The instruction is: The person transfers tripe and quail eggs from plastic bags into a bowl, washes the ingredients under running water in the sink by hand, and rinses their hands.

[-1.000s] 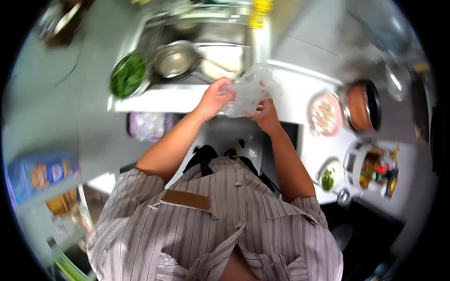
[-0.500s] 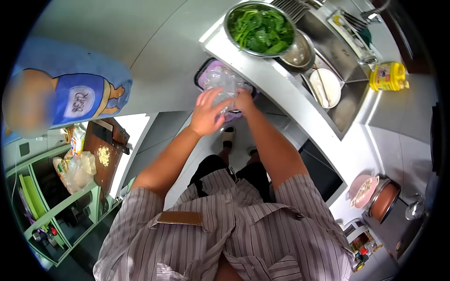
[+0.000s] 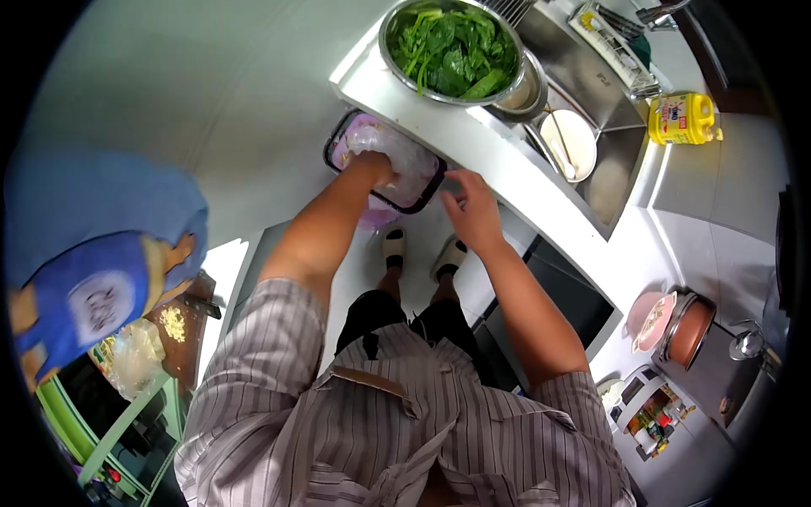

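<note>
Below the counter's left end, a bin [image 3: 438,179] with a dark rim and pinkish lining holds crumpled clear plastic [image 3: 410,160]. My left hand [image 3: 373,167] reaches down into the bin against the plastic; its fingers are hidden. Just right of the bin's rim, my right hand [image 3: 471,205] is held in the air, fingers apart and nothing in it. On the counter above, a steel bowl [image 3: 391,61] of leafy greens [image 3: 456,52] stands beside the sink.
The sink [image 3: 621,156] holds a white bowl [image 3: 568,139] with a spoon; a metal pan is beside it. A yellow bottle [image 3: 683,118] stands behind. A pink bowl and a pot [image 3: 688,334] are at right, a chopping board [image 3: 187,338] with chopped pieces at left.
My view has turned left from the counter to the bin. The plastic, in my hands earlier, is now in the bin. My left hand has gone down into it; my right hand has come away.
</note>
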{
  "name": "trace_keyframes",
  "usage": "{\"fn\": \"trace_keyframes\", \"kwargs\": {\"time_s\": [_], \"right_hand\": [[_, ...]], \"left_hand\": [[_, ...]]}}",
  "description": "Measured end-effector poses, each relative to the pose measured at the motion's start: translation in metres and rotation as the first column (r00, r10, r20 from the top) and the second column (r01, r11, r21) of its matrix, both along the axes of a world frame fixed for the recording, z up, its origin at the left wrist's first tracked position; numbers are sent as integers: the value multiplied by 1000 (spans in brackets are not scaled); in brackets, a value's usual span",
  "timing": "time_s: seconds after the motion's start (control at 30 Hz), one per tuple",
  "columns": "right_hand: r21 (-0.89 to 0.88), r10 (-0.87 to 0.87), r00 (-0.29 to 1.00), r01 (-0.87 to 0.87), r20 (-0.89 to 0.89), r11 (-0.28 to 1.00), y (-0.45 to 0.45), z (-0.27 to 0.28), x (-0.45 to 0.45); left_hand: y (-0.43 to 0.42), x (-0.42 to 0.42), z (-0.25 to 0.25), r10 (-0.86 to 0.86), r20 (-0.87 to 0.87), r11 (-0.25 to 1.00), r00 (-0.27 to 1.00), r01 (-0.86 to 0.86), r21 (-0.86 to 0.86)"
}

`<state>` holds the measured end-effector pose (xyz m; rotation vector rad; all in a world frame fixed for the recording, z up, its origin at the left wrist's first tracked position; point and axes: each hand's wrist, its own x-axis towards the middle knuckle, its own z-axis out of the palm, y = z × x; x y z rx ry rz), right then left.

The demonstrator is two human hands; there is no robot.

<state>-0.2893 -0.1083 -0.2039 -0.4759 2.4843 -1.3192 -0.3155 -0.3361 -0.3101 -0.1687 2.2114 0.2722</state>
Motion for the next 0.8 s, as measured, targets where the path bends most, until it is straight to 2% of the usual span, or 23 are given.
{"fn": "trace_keyframes", "kwargs": {"time_s": [0.07,0.1,0.2,0.23,0.27,0.33,0.4,0.5,0.6,0.63,0.67,0.7,0.73,0.8], "right_hand": [[54,28,1000,-28,0,998,6,14,-3],[29,29,1000,-29,-6,999,8,19,-2],[-10,49,999,-49,-13,999,11,30,-2],[-14,48,999,-48,-21,999,13,38,-3],[-18,33,999,-34,-43,999,17,45,-5],[-24,1,996,-3,-88,1000,29,58,-11],[-64,-84,989,77,-122,995,50,66,-25],[-122,-261,962,250,-76,960,96,69,-52],[-208,-400,916,385,-35,899,144,58,-98],[-266,-439,899,425,7,866,158,54,-117],[-298,-471,881,462,46,835,165,58,-135],[-327,-497,863,497,90,804,171,64,-153],[-352,-517,845,529,135,772,180,66,-172],[-393,-464,873,483,150,783,195,50,-213]], "left_hand": [[-15,10,12,69,-146,997,987,-62,53],[-17,15,39,151,-175,988,973,-146,39],[-27,29,51,356,-379,919,854,-393,-24],[-34,36,48,436,-431,890,790,-450,74],[-41,40,41,514,-474,851,715,-493,179],[-40,56,25,585,-722,746,370,-594,301],[-25,71,52,544,-824,739,160,-558,379],[3,74,96,601,-793,714,-102,-377,590],[62,29,169,797,-604,601,12,-119,790],[80,2,186,769,-635,634,74,41,772],[103,-30,206,776,-620,599,114,173,781],[125,-59,227,797,-547,518,255,178,837],[143,-94,240,733,-581,565,355,158,810],[164,-183,211,639,-660,656,396,167,736]]}}
